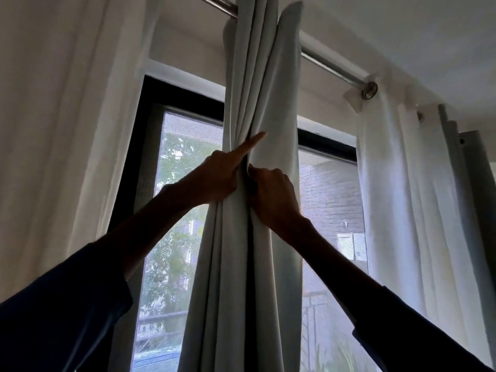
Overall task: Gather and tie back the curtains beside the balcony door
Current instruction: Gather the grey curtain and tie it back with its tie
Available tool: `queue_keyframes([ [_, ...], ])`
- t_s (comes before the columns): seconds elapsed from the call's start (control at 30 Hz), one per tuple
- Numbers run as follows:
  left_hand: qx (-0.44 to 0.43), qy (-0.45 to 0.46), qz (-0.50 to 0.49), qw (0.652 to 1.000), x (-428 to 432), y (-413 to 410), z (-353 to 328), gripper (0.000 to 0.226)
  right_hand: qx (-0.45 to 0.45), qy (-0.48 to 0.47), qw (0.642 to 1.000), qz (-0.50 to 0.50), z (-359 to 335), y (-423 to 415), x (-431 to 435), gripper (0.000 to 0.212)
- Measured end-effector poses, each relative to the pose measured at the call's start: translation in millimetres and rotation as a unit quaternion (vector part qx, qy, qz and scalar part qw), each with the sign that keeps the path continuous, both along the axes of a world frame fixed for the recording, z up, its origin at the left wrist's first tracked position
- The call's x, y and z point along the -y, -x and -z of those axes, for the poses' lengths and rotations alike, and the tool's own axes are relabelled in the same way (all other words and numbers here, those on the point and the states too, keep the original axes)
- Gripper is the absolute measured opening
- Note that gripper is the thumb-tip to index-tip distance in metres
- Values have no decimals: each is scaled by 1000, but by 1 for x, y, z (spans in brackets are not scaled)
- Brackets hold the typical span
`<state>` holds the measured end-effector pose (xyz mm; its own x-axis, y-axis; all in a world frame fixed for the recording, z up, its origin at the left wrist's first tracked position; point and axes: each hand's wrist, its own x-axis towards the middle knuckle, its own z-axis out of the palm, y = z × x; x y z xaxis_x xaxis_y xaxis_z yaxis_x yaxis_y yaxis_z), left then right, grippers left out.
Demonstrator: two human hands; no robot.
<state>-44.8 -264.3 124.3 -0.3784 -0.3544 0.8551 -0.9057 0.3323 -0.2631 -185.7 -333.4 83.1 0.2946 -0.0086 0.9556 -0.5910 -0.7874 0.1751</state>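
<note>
Both arms reached up and inward from the lower corners, dark sleeves slid back from the forearms, and the two hands met on the bunched grey curtain, which hung in tight vertical folds in front of the balcony door. The left hand came in from the left side of the bundle with its back turned toward the camera. Its index finger was stretched straight, pointing up and to the right and lying across the folds above the grip, while the other fingers were curled in against the cloth and held the left edge of the bundle. The right hand sat just beside and slightly below it, touching or nearly touching the left, wrist bent and knuckles up. Its fingers were curled into a deep fold at the middle of the bundle, so that grip was closed on the cloth too, though the fingertips were hidden inside the fold. Above the grip the folds ran close together up to a metal rod; below it they fanned out wider and dropped out of view. To the left of the grip hung a white curtain, and well to the right another pale drape on the same rod. Behind the hands stood the dark door frame.
</note>
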Motion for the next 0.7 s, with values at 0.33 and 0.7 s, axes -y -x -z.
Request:
queue_keyframes([
  [0.33,15,-151,-43,988,17,21,-14,94,32,17,999,-35,6,17,3,17],
  [0.7,-207,-93,23,974,23,43,-17,34,5,45,998,-43,35,8,0,36],
])
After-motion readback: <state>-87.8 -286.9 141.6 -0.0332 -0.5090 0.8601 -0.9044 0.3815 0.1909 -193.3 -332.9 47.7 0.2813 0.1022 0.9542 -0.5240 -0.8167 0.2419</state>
